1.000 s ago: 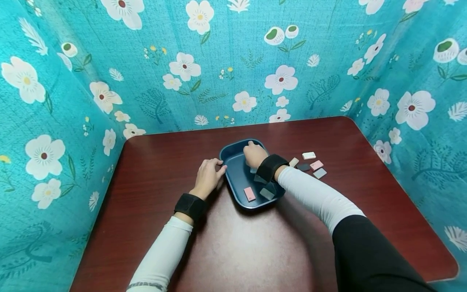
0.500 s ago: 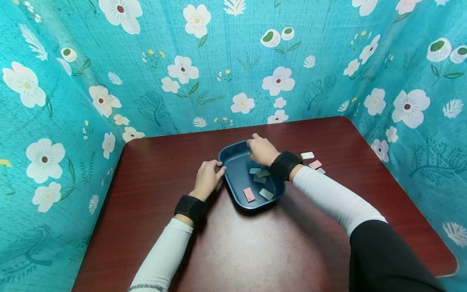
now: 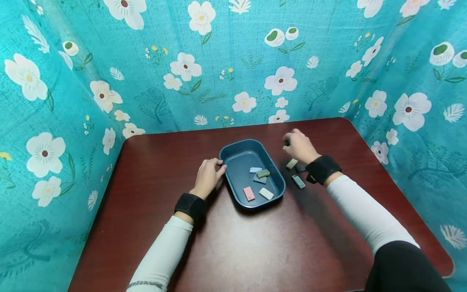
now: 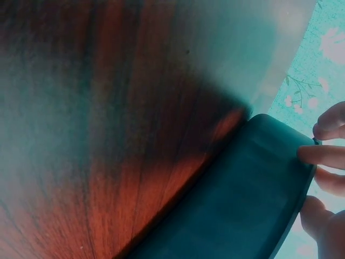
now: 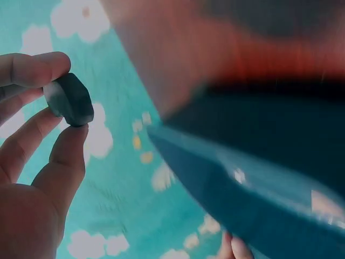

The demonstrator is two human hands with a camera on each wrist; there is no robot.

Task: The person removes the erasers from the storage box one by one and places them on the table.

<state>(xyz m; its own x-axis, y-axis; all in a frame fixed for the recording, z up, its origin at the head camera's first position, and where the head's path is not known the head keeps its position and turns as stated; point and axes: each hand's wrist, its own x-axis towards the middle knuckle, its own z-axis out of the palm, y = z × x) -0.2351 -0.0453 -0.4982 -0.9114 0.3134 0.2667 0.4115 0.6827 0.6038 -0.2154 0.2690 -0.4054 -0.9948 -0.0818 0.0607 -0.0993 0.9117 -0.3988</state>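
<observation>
My right hand [image 3: 300,147] is right of the tray, over the table. It pinches a small dark block [image 5: 70,100] between thumb and fingertips. At the left rim of the blue tray [image 3: 230,190], my left hand [image 3: 208,176] grips the edge with thumb and fingers. Inside the tray lie a pink block [image 3: 249,194], a white block [image 3: 266,193], a light blue block [image 3: 255,170], a green block [image 3: 263,173] and a grey-blue block [image 3: 259,179] partly under the green one. Beneath my right hand and wrist are a cream block [image 3: 292,164] and a grey block [image 3: 298,181].
Another dark block [image 3: 300,167] on the table is partly hidden by my right wrist. The brown table [image 3: 160,162] has rounded corners. A teal floral curtain [image 3: 219,89] hangs behind it and along both sides.
My right hand has moved from over the tray out to the right above the table. The grey block beside the tray has come into sight. My left hand stays at the rim.
</observation>
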